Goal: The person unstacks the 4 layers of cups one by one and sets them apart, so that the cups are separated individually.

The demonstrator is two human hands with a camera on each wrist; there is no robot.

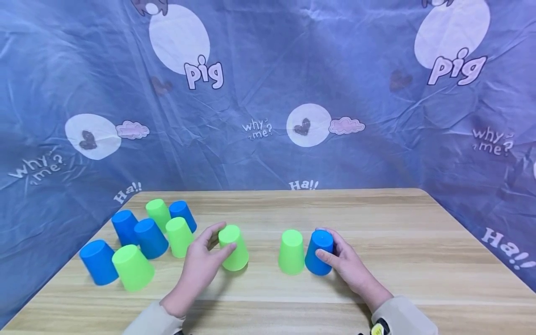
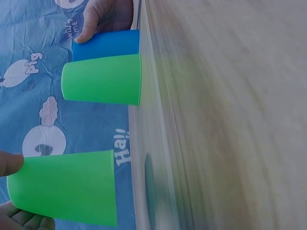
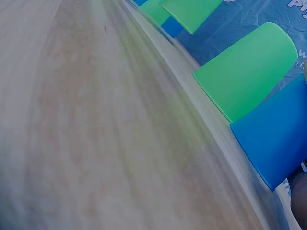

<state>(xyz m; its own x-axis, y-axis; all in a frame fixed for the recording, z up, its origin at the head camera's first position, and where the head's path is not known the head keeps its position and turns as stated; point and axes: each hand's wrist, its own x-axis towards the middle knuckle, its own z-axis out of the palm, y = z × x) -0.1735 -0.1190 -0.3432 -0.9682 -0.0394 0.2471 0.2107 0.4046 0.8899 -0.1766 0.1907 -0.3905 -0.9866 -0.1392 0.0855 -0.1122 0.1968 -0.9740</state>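
My left hand (image 1: 202,261) grips an upside-down green cup (image 1: 237,258), thumb on the near side and fingers behind. In the left wrist view this green cup (image 2: 64,189) hangs a little above the tabletop, with a gap under its rim. A second green cup (image 1: 291,253) stands upside down on the table, with no hand on it. Close on its right is an upside-down blue cup (image 1: 315,261), which my right hand (image 1: 351,269) holds with the thumb in front; the fingers behind are mostly hidden.
Several more upside-down cups stand at the table's left, among them a front green cup (image 1: 133,270), a blue cup (image 1: 99,264) beside it and a green cup (image 1: 180,238) near my left hand. A blue printed cloth (image 1: 259,163) hangs behind the wooden table (image 1: 377,214).
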